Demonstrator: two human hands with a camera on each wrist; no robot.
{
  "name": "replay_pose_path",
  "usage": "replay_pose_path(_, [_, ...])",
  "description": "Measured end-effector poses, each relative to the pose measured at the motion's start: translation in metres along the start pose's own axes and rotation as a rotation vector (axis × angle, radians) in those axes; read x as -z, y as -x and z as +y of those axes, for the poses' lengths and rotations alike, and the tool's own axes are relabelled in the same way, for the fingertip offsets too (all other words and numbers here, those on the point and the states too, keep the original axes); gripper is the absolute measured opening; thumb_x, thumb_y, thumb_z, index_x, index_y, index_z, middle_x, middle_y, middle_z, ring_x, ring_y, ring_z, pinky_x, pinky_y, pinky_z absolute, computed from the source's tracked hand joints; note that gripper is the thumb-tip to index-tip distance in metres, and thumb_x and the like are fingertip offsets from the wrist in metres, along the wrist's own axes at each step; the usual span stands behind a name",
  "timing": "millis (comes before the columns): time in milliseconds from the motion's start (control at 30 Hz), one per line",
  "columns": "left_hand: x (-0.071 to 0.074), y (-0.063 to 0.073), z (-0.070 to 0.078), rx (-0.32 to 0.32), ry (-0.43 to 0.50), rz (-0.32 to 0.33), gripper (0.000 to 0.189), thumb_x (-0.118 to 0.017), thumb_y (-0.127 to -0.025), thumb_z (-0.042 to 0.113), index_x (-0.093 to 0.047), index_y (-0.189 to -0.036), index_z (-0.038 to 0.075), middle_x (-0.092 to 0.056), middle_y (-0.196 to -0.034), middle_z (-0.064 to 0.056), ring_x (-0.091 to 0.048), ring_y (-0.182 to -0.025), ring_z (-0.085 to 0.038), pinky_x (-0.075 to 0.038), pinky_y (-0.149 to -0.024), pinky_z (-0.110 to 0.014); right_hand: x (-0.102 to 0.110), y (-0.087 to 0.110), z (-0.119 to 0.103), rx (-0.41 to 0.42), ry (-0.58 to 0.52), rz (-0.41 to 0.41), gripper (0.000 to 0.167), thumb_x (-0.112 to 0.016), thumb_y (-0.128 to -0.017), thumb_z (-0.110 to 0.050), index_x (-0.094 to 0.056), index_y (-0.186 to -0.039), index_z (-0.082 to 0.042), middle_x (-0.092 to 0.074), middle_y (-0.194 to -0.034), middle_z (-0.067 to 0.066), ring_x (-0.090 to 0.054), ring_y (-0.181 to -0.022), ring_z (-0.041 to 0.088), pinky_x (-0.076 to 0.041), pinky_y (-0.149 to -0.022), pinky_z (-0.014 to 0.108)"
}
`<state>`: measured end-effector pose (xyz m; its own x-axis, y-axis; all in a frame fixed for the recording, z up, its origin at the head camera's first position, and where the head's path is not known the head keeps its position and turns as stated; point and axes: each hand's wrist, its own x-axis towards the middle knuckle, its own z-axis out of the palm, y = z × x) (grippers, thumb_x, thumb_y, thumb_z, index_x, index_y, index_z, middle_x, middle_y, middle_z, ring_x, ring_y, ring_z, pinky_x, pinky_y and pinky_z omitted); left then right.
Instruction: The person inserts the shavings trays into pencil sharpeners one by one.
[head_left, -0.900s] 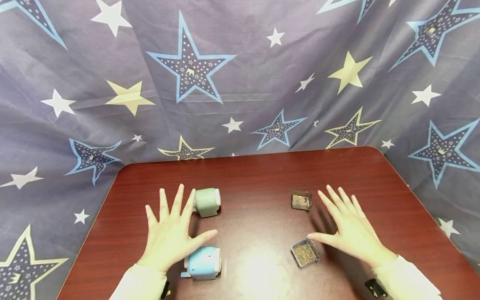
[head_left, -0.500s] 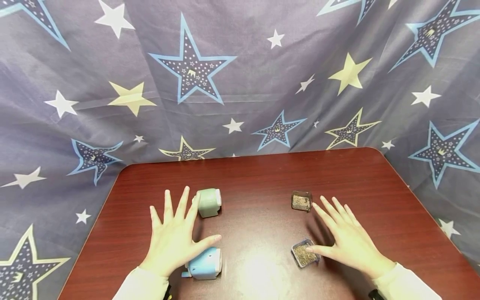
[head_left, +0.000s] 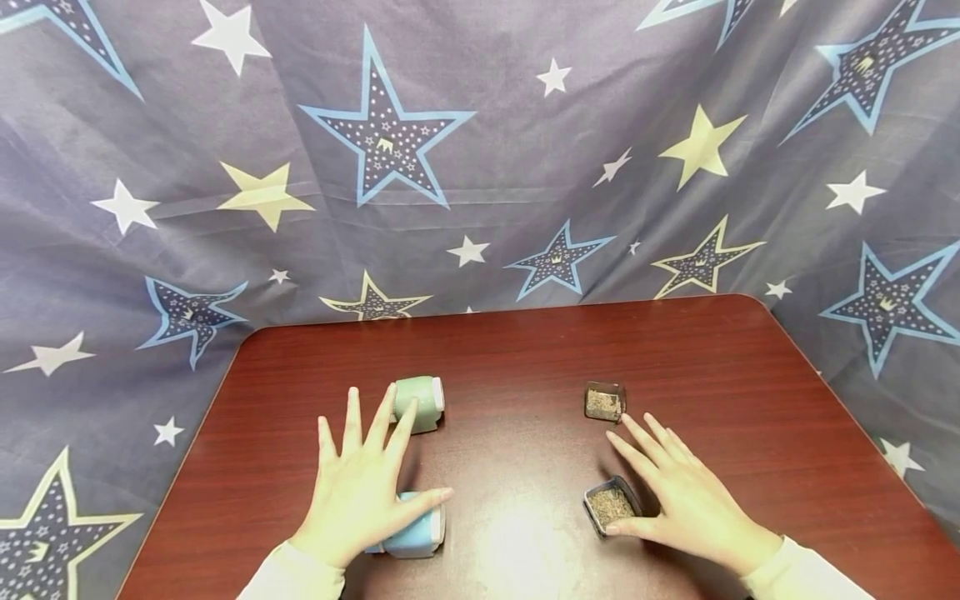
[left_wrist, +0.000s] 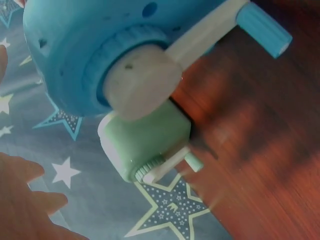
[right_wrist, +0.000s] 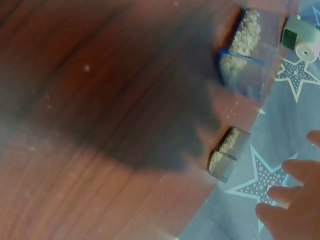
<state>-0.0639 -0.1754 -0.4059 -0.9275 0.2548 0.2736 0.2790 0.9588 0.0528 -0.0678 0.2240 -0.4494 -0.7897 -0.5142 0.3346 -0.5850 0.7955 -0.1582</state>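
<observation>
In the head view my left hand [head_left: 360, 500], fingers spread, hovers over a blue crank pencil sharpener [head_left: 420, 540] and partly hides it. Farther back, its fingertips overlap a green pencil sharpener [head_left: 426, 398]. The left wrist view shows the blue sharpener's white crank arm [left_wrist: 205, 35] close up. On the other side, my right hand [head_left: 686, 508] spreads over the table, its thumb overlapping the corner of a clear, blue-tinted shavings drawer [head_left: 611, 502]. A darker shavings drawer [head_left: 602, 404] lies just beyond its fingertips. Both drawers contain shavings. Neither hand holds anything.
The things stand on a reddish-brown wooden table [head_left: 510, 358], with a bright glare near its front. Behind it hangs a grey curtain [head_left: 480, 150] printed with stars. Small pale specks dot the tabletop beside the drawers in the right wrist view.
My left hand has shifted right and slightly down, now covering more of the blue sharpener. My right hand has moved left and down toward the nearer drawer. Sharpeners and drawers stay put.
</observation>
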Motion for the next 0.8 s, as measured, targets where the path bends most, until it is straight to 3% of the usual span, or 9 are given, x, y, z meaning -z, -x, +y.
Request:
replay_pose_path(67, [-0.001,0.001,0.002,-0.005,0.002,0.003,0.108,-0.062,-0.067,0.084,-0.042,-0.151,0.019,-0.026,-0.163,-0.007,-0.01,-0.15,-0.049,-0.012,-0.108,-0.077,0.0,0.001,-0.002,-0.004,-0.009,-0.018,0.1,-0.069,-0.069,-0.075,-0.045,-0.148,-0.02,-0.039,-0.157,0.009,-0.022,-0.152,0.027,0.004,-0.119,0.016])
replay_pose_path(167, [-0.002,0.002,0.004,-0.013,0.011,0.006,0.108,-0.062,-0.066,0.084,-0.042,-0.151,0.019,-0.029,-0.162,-0.008,-0.012,-0.15,-0.049,-0.012,-0.108,-0.076,0.0,0.003,-0.005,-0.006,-0.014,-0.041,0.101,-0.07,-0.066,-0.076,-0.047,-0.147,-0.022,-0.041,-0.156,0.009,-0.029,-0.148,0.032,-0.017,-0.122,0.032])
replay_pose_path(300, [-0.004,0.004,0.008,-0.025,0.027,-0.013,0.108,-0.062,-0.066,0.084,-0.04,-0.152,0.021,-0.035,-0.16,-0.008,-0.014,-0.15,-0.047,-0.017,-0.108,-0.075,-0.003,0.007,-0.005,0.023,-0.011,-0.047,0.104,-0.07,-0.061,-0.079,-0.049,-0.145,-0.022,-0.042,-0.155,0.008,-0.034,-0.145,0.034,-0.044,-0.101,0.051])
replay_pose_path(433, [-0.005,0.006,0.012,-0.042,0.021,-0.04,0.109,-0.062,-0.066,0.085,-0.037,-0.153,0.024,-0.038,-0.158,-0.006,-0.019,-0.15,-0.045,-0.024,-0.108,-0.072,-0.007,0.01,-0.003,0.073,0.0,-0.032,0.104,-0.069,-0.06,-0.08,-0.052,-0.144,-0.02,-0.045,-0.152,0.009,-0.033,-0.145,0.031,-0.049,-0.095,0.052])
replay_pose_path(667, [-0.008,0.012,0.02,-0.096,0.007,-0.077,0.11,-0.061,-0.066,0.085,-0.035,-0.154,0.024,-0.035,-0.16,-0.002,-0.03,-0.146,-0.046,-0.033,-0.106,-0.067,-0.014,0.014,-0.001,0.108,-0.006,-0.037,0.097,-0.073,-0.062,-0.075,-0.058,-0.137,-0.014,-0.056,-0.14,0.01,-0.051,-0.129,0.038,-0.053,-0.089,0.051])
replay_pose_path(800, [-0.01,0.016,0.022,-0.128,-0.019,-0.097,0.111,-0.057,-0.067,0.088,-0.034,-0.154,0.023,-0.034,-0.161,0.0,-0.034,-0.144,-0.044,-0.037,-0.106,-0.063,-0.016,0.016,-0.001,0.111,-0.013,-0.052,0.093,-0.075,-0.064,-0.07,-0.059,-0.134,-0.012,-0.059,-0.134,0.008,-0.056,-0.122,0.033,-0.053,-0.088,0.05])
